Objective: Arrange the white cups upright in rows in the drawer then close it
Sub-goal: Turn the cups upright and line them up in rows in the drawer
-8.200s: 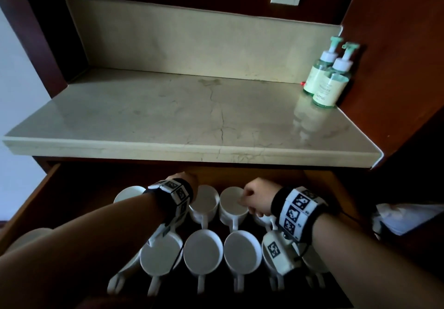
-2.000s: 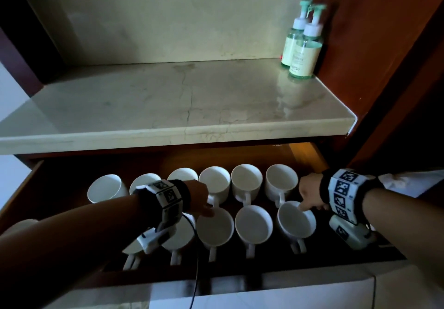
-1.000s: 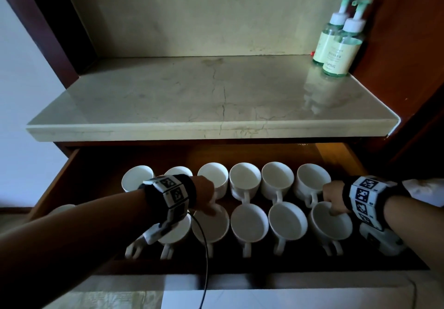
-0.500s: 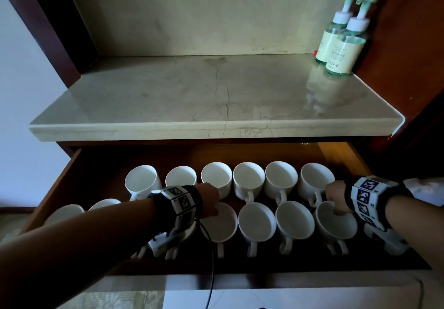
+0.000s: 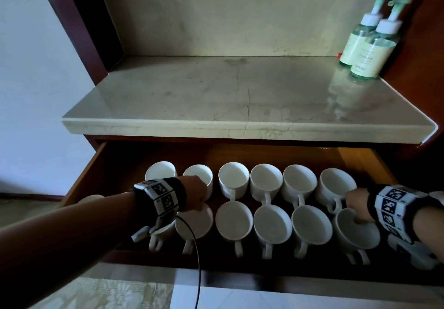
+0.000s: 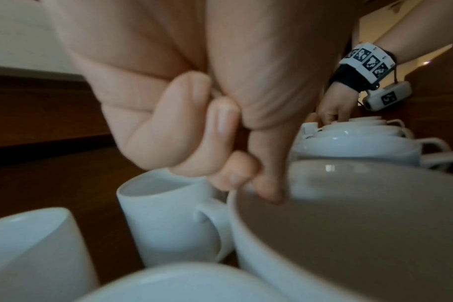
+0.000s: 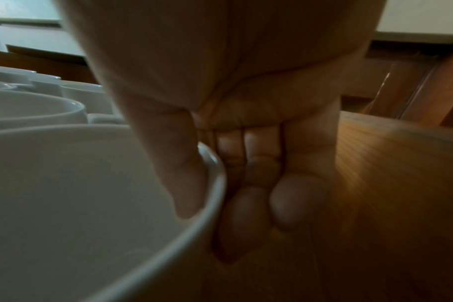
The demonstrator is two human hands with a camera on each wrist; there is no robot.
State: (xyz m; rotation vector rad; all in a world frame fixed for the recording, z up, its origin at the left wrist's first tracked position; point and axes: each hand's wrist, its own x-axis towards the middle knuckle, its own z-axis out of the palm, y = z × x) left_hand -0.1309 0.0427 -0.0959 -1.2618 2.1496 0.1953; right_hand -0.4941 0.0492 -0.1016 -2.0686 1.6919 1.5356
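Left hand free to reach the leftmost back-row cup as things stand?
Probably not at once: the left hand pinches a front-row cup by its rim. The leftmost back-row cup stands uncovered beside the wrist.

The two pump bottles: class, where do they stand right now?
In the head view, the two pump bottles stand together on the marble counter's far right corner, against the wooden side wall.

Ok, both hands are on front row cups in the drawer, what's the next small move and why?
Probably let go of both cups and draw the hands out. The right hand pinches the rim of the right end cup, the left hand pinches a front cup, and both rows look upright, so the drawer seems nearly ready to close.
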